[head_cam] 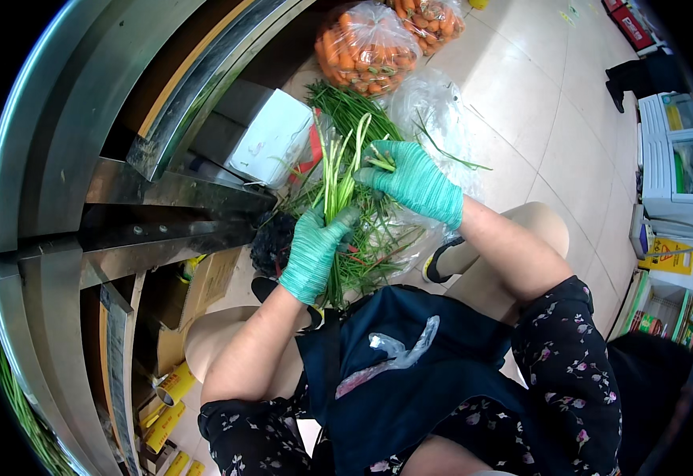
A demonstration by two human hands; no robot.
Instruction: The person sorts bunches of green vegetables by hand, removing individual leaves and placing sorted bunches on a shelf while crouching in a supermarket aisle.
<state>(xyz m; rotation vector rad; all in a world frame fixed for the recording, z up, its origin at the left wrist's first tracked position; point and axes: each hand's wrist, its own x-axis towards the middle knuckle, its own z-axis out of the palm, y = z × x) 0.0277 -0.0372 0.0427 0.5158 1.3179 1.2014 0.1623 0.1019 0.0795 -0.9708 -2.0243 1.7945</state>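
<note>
My left hand, in a green knit glove, is closed around a bunch of long green stalks, pale ends up and leaves hanging down. To its upper right, my right hand, gloved alike, pinches a few short green stalk pieces between thumb and fingers. Beyond the hands lies a pile of long thin green leaves. Loose green leaves and trimmings are spread on clear plastic under my hands. A twisted clear plastic strip rests on the dark apron over my lap.
Clear bags of carrots stand at the top on the tiled floor. A white foam box and a metal table frame are on the left, with a cardboard box below. A person's dark-clothed leg is at the upper right.
</note>
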